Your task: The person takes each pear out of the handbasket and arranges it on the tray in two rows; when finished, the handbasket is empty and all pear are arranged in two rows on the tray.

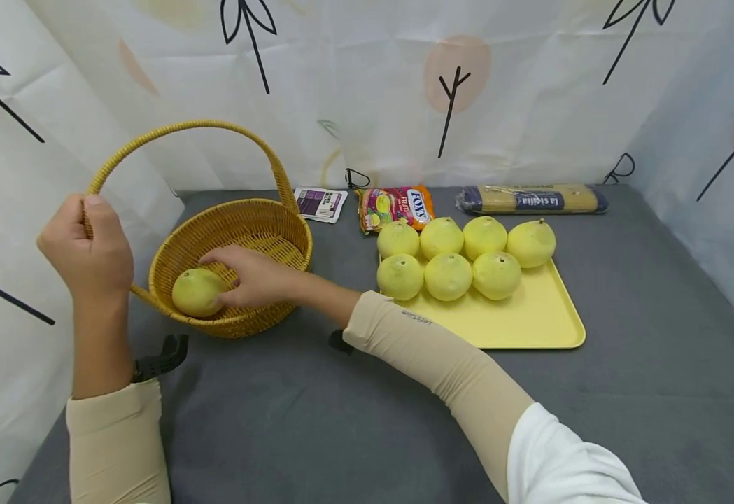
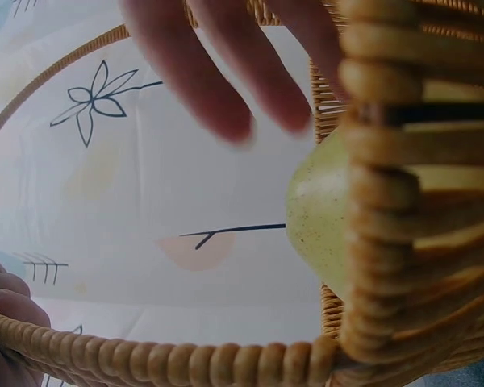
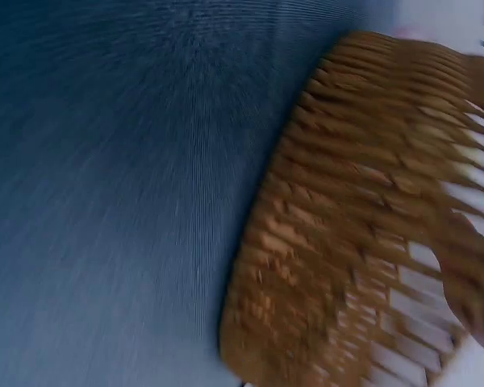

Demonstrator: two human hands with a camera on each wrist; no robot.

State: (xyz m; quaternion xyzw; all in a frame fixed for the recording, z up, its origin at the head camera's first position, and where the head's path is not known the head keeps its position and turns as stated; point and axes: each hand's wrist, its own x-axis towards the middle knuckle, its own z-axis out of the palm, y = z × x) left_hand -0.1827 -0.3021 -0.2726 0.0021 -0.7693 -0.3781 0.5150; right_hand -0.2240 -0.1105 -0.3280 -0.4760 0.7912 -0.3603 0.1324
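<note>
My left hand (image 1: 92, 245) grips the arched handle (image 1: 199, 124) of a yellow wicker basket (image 1: 250, 327), its fingers curled round the left side. One yellow-green pomelo (image 1: 198, 292) lies inside, near the front left rim. Over the basket, my right hand (image 1: 250, 276) has its thumb and fingers spread beside that pomelo. In the left wrist view the right hand's fingers (image 2: 226, 105) are nearly straight, with a gap between their tips and the fruit. The right wrist view shows mostly the basket's woven side (image 3: 306, 234), blurred.
Several more pomelos (image 1: 448, 276) stand in two rows on a yellow tray (image 1: 530, 325) at right. Behind are a purple-and-white packet (image 1: 320, 204), a candy bag (image 1: 397, 207) and a long pasta pack (image 1: 533, 199). A patterned curtain (image 1: 367, 91) encloses the grey table (image 1: 316, 427).
</note>
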